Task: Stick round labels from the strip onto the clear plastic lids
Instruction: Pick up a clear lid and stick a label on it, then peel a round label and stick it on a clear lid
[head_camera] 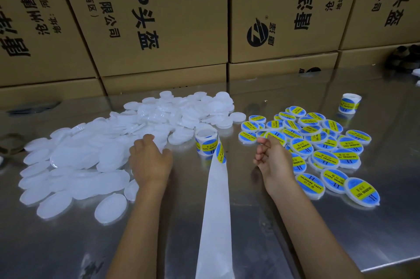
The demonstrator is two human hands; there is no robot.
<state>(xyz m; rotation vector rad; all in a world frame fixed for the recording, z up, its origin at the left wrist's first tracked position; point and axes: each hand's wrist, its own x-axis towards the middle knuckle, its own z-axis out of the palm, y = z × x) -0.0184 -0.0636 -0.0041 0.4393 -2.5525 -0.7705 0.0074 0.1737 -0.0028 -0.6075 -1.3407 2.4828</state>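
Observation:
A heap of clear plastic lids [118, 142] covers the left half of the steel table [261, 222]. My left hand [150, 160] lies on the heap's near edge with its fingers bent down among the lids and the fingertips hidden. A roll of blue-and-yellow round labels [205, 142] stands between my hands. Its white backing strip [216, 210] trails toward me, with one label [220, 153] still on it near the roll. My right hand [272, 160] is curled, its thumb and forefinger at the edge of a labelled lid [277, 136]. Several labelled lids [325, 151] lie in a pile on the right.
A second label roll [350, 103] stands at the back right. Stacked cardboard boxes [159, 28] wall off the far side of the table. Some dark objects [404, 56] sit at the far right. The table's edge [386, 265] runs along the lower right.

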